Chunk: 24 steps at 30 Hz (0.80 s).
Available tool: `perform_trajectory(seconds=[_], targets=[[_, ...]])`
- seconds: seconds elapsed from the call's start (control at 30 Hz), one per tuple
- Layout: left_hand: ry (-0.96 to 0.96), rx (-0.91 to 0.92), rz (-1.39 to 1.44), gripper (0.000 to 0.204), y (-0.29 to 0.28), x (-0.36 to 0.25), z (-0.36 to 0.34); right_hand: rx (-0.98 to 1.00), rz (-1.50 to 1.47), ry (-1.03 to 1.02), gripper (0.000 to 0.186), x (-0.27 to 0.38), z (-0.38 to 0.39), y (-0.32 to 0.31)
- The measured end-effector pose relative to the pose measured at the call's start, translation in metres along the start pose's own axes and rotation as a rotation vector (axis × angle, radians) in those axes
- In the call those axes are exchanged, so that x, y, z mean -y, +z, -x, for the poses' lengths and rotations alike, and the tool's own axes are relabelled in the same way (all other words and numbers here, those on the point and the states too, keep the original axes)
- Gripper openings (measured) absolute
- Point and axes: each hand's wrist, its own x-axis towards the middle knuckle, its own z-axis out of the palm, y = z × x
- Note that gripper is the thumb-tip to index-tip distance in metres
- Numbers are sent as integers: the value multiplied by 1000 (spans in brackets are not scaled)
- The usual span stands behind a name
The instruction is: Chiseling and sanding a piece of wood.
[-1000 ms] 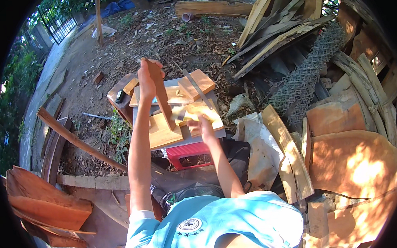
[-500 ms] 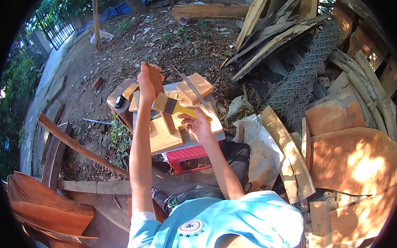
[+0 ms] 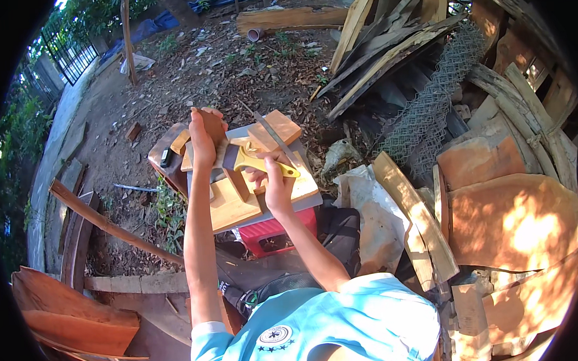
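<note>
My left hand (image 3: 203, 142) is raised over the small work surface, closed round a dark brown piece of wood (image 3: 212, 124). Just to its right, my right hand (image 3: 275, 186) grips the yellow handle of a flat paintbrush (image 3: 247, 159). The brush head points left toward the held wood, and its bristles are largely hidden by my left wrist. Under both hands lie pale wooden boards (image 3: 229, 205), one thin piece standing on edge. Farther back, a long thin metal strip (image 3: 276, 134) rests across a wooden block (image 3: 289, 125).
The grey top (image 3: 265, 215) sits over a red plastic stool (image 3: 278, 233). A brown seat-like object (image 3: 163, 167) with a small black device (image 3: 166, 157) stands to the left. Rolled wire mesh (image 3: 420, 122), planks and bark slabs (image 3: 513, 220) are heaped at right; a pole (image 3: 112, 221) leans left.
The paintbrush has swung left and its bristles have passed behind my left wrist. My left hand still holds the wood. The whole view has shifted slightly.
</note>
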Motion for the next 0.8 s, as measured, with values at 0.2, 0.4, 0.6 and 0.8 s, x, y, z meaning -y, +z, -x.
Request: perform_trajectory(seconds=[0.2,0.4,0.6,0.8], targets=[[-17,-75,156,57,11,5,-4,-31,-264,-62,18,32,-17,25],[3,-42,78,55,-15,1,-9,-24,-135,89,16,-26,-16,-6],[4,21,51,56,-15,-2,-9,-162,321,419,15,-114,25,-94],[-16,-109,19,55,-8,-2,-8,18,-77,172,16,8,-31,-3]])
